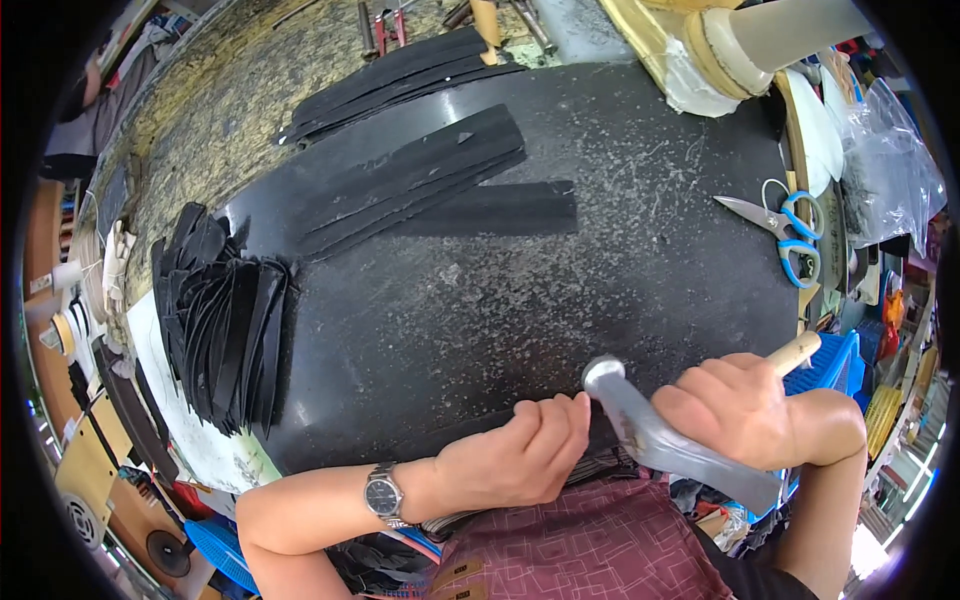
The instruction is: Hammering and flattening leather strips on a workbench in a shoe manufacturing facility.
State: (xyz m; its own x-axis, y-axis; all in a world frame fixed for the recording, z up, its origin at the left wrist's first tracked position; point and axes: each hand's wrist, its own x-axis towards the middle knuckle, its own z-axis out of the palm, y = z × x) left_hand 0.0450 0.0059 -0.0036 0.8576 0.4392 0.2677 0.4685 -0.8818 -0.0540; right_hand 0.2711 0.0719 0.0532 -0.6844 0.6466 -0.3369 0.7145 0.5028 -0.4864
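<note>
My right hand (735,410) is wrapped round the pale wooden handle of a hammer (665,435). The hammer's silver head has a small round face, close beside my left fingertips, and a long flat end slanting toward my body. My left hand (522,450) is closed at the near edge of the black work surface (430,360), fingers curled over a black strip (440,436). Part of that strip is hidden under my hand and forearm. Farther up lie layered flat black strips (420,180), and a thick bundle of narrow black strips (225,335) sits at the left.
Scissors (785,232) with blue handles lie at the right edge. Another stack of black strips (400,85) is at the back, near red-handled pliers (390,28). A thick pale cylinder (790,40) juts in at the far right, above a clear plastic bag (885,170). A blue basket (838,365) stands by my right arm.
</note>
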